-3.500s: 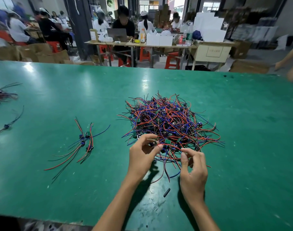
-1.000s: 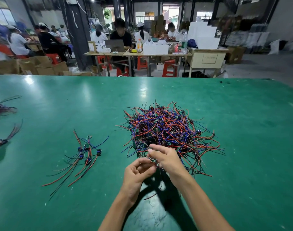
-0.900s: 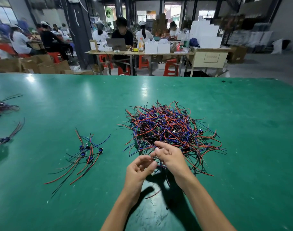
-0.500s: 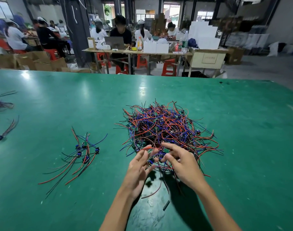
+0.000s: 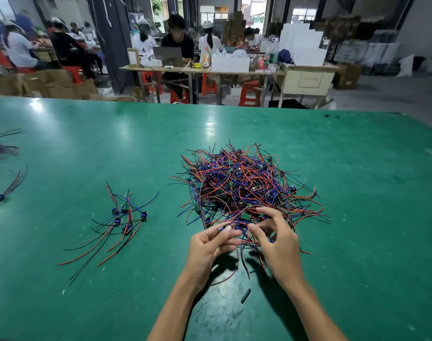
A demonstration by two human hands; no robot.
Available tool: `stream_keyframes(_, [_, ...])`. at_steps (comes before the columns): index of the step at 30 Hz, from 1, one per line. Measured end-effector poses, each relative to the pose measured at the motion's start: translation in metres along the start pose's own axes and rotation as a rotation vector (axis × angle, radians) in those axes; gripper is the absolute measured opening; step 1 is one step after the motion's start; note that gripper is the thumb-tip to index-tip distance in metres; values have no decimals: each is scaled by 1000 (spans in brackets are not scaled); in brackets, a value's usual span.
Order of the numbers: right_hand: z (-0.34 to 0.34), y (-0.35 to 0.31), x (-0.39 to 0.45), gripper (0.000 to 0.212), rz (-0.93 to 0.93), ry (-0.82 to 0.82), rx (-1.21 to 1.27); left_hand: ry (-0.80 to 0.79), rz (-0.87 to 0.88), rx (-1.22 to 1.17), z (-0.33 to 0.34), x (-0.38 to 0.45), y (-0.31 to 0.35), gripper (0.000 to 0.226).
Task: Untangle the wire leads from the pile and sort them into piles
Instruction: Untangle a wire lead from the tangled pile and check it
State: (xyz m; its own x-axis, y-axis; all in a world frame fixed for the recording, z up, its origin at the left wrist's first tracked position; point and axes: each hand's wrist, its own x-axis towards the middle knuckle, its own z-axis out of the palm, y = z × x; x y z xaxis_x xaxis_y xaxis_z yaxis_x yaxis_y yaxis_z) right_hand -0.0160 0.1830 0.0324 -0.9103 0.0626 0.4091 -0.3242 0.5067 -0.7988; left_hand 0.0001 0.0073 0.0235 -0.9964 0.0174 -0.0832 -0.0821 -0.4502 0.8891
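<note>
Green glossy table (image 5: pixel 357 217) | both hands pinch, seemingly, thin leads off tangled pile (image 5: pixel 244 183)

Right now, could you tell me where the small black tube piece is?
The small black tube piece lies on the green table, between the forearms, nearer than the tangled pile.

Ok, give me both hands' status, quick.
Left hand: pinching a wire lead at the near edge of the tangled pile.
Right hand: fingers curled into the same wires, gripping them.

The green table (image 5: pixel 357 168) is smooth and glossy (lamps glare off it); the tangled wire leads (image 5: pixel 247 183) wear shiny plastic insulation.
</note>
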Motion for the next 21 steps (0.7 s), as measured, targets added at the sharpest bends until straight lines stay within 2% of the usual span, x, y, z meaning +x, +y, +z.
stream_keyframes(2, [-1,5,-6,33,-7,91,-18,23,-8,-33,-2,-2,3,39])
stream_keyframes(5, [-2,15,-16,21,93,168,-16,14,-58,-50,-7,-8,14,40])
stream_keyframes(9, [-1,22,-18,16,142,161,-19,-53,-119,255,-23,-19,41,36])
stream_keyframes(11, [1,20,-16,15,142,132,-30,-102,-88,338,-33,-24,60,34])
stream_keyframes(14, [1,21,-17,14,144,99,-64,-58,43,214,-46,-24,86,34])
stream_keyframes(16, [0,22,-18,14,149,94,-89,128,132,101,-60,-14,96,34])
stream_keyframes(17, [-1,23,-19,13,150,93,-97,278,172,125,-69,-9,98,29])
stream_keyframes(18, [-1,23,-19,13,152,93,-101,466,192,252,-80,-4,96,24])
stream_keyframes(20, [0,24,-19,13,158,89,-98,855,83,829,-104,2,86,27])
stream_keyframes(21, [-1,24,-19,13,163,87,-97,986,-6,1140,-112,1,79,34])
